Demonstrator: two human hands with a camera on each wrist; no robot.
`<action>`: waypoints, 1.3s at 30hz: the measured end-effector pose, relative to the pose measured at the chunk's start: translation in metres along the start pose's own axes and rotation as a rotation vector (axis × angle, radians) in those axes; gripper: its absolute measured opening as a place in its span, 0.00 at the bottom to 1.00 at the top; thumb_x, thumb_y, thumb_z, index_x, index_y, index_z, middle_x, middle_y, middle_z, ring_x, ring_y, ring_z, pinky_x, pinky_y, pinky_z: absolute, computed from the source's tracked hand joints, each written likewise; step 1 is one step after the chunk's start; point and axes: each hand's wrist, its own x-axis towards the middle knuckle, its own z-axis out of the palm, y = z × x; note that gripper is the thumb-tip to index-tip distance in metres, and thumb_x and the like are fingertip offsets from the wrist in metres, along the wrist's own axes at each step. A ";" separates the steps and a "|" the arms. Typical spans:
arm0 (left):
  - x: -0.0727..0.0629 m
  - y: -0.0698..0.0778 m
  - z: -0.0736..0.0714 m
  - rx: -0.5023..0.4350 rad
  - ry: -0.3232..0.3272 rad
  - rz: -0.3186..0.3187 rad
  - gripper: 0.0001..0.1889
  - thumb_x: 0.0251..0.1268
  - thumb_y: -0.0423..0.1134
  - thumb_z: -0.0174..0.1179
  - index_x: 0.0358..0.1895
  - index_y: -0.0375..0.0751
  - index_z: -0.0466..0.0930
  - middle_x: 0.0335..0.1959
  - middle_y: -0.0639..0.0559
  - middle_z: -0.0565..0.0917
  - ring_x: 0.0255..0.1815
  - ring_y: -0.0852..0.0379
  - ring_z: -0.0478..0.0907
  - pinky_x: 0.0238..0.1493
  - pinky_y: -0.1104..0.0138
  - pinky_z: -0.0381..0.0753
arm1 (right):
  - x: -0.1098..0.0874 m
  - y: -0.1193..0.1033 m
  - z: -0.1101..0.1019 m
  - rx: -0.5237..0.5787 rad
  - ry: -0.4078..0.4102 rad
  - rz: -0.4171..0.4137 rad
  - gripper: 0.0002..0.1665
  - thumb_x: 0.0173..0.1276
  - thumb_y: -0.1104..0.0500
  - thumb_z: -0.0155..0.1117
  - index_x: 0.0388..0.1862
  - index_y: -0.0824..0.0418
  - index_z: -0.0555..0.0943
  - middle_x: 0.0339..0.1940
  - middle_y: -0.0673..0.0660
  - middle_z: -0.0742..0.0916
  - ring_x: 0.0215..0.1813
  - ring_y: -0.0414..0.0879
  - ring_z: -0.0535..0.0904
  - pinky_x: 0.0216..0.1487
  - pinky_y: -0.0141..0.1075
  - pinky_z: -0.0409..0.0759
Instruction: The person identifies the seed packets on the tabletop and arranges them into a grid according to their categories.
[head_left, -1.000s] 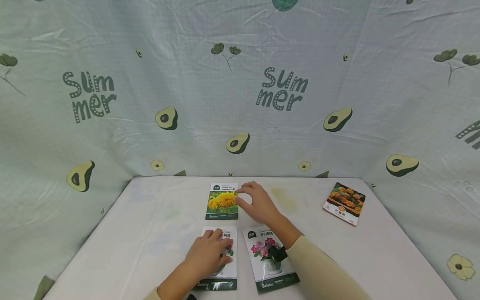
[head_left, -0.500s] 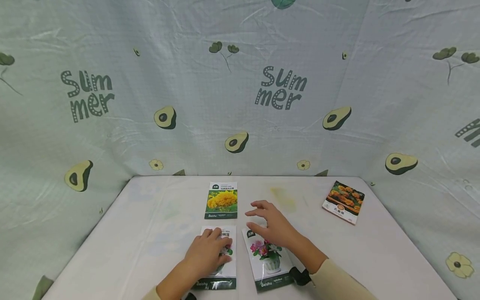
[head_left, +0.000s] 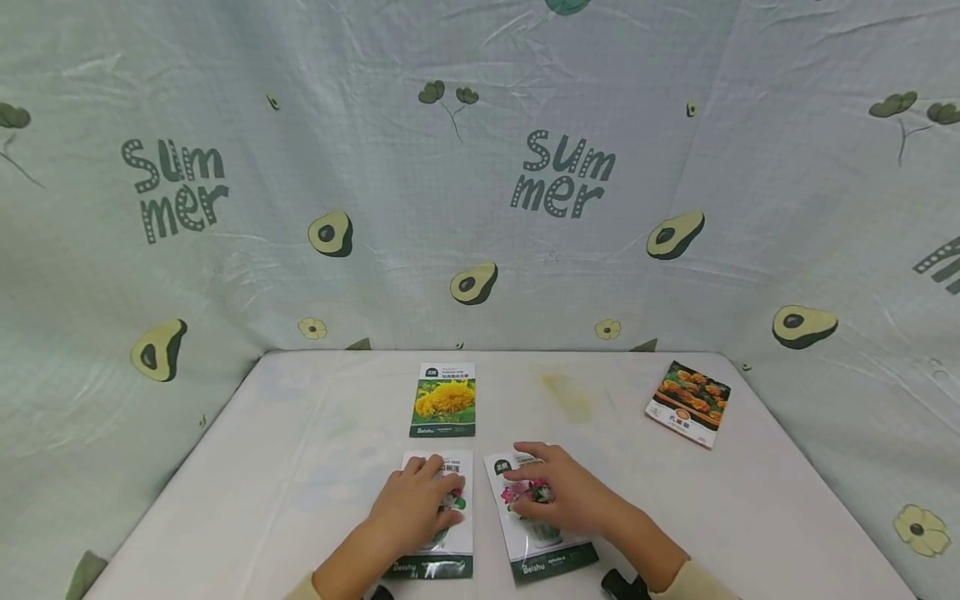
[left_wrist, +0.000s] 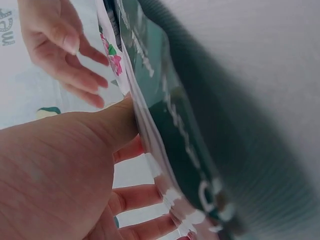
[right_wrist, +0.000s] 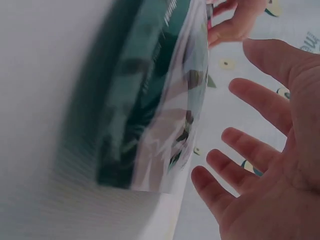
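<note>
Two white seed packets with pink flowers and green bottom bands lie side by side at the near middle. My left hand (head_left: 411, 510) rests on the left flower seed packet (head_left: 453, 546), covering most of its picture; its fingers lie spread on the surface. Over the right flower seed packet (head_left: 525, 542), which is turned slightly, hangs my right hand (head_left: 573, 498). In the right wrist view that hand's spread fingers (right_wrist: 252, 145) stand apart from the packet (right_wrist: 165, 110), with nothing between them. The left wrist view has the left thumb (left_wrist: 120, 120) against its packet (left_wrist: 165, 135).
Behind the left packet lies a seed packet with a yellow flower (head_left: 444, 404). Farther right is a packet with orange flowers (head_left: 688, 404), set at an angle. All lie on a white-covered table (head_left: 300, 467), with a printed curtain (head_left: 405, 183) at its back and sides.
My right hand has drawn back from beside the yellow flower packet, toward me and slightly right, to above the right pink flower packet. The left hand has stayed in place.
</note>
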 end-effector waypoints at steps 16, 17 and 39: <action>-0.001 -0.001 0.002 -0.006 0.012 -0.005 0.24 0.63 0.59 0.68 0.59 0.56 0.84 0.60 0.48 0.78 0.60 0.42 0.74 0.55 0.45 0.78 | -0.012 -0.003 0.004 -0.119 -0.115 0.075 0.33 0.65 0.34 0.70 0.69 0.34 0.78 0.78 0.51 0.73 0.76 0.54 0.67 0.72 0.58 0.71; -0.001 -0.001 0.002 -0.007 0.013 -0.005 0.24 0.63 0.59 0.68 0.59 0.56 0.84 0.60 0.48 0.78 0.60 0.42 0.74 0.55 0.44 0.78 | -0.012 -0.003 0.005 -0.127 -0.111 0.078 0.34 0.65 0.34 0.70 0.69 0.34 0.78 0.78 0.51 0.73 0.75 0.54 0.67 0.71 0.58 0.71; -0.001 0.000 0.000 -0.008 0.024 -0.001 0.25 0.63 0.60 0.68 0.60 0.55 0.84 0.61 0.47 0.78 0.61 0.42 0.73 0.56 0.44 0.78 | -0.013 -0.015 0.013 -0.245 -0.011 0.116 0.36 0.62 0.32 0.71 0.68 0.40 0.80 0.71 0.54 0.79 0.68 0.54 0.72 0.66 0.56 0.78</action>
